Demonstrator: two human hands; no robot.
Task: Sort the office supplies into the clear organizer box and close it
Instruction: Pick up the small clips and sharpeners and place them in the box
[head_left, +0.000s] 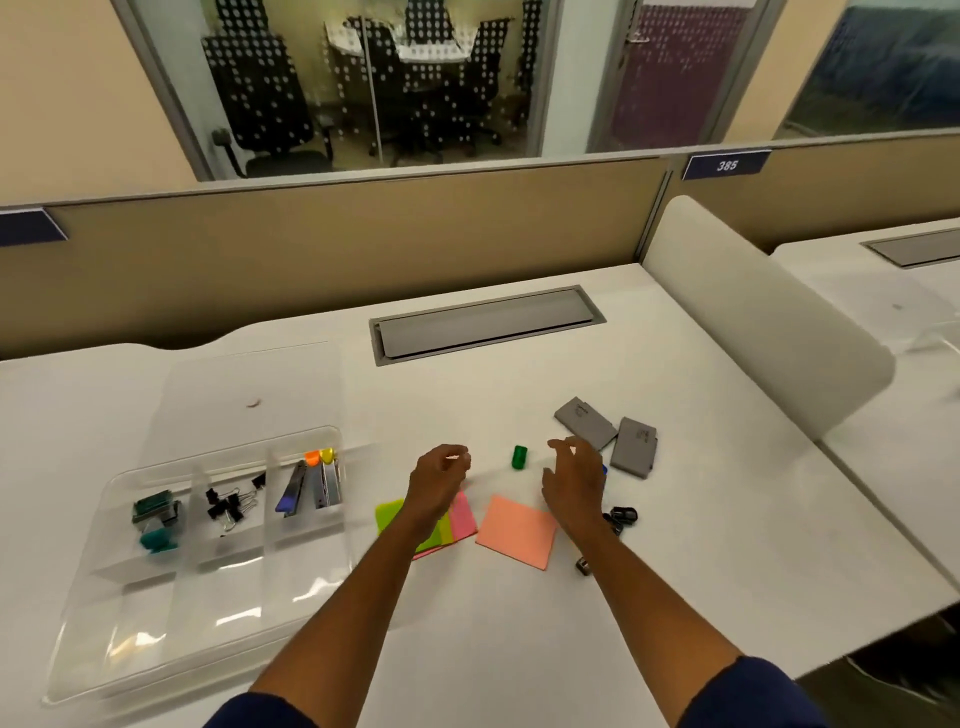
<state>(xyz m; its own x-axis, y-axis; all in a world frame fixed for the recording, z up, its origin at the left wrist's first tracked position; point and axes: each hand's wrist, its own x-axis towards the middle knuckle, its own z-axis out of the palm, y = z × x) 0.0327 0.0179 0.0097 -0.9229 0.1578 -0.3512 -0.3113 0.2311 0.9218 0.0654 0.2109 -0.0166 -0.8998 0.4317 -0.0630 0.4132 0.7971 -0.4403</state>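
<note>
At the left of your white desk (675, 571) sits the clear box (104, 597) with its lid (249, 384) swung open to the far side. Its far compartments hold, left to right, a teal item (156, 519) you cannot identify for blur, black binder clips (228, 504), and markers (317, 480) with orange and yellow caps; the near compartments look bare. Right of the box, your left hand (439, 480) hovers over the stacked green, yellow and pink sticky notes (457, 519), fingers curled narrow with thumb and forefinger pinched near a tiny pale thing, though you cannot tell whether it is held. A salmon pad (517, 530) lies just right of the stack, with a green cap-like piece (519, 457) standing beyond it between your hands. Your right hand (574, 478) floats above the desk, fingers spread loosely, holding nothing. A blue bit (604, 469) peeks from behind it. Farther right lie two grey cases (608, 434), and nearer, small black clips (622, 517).
</note>
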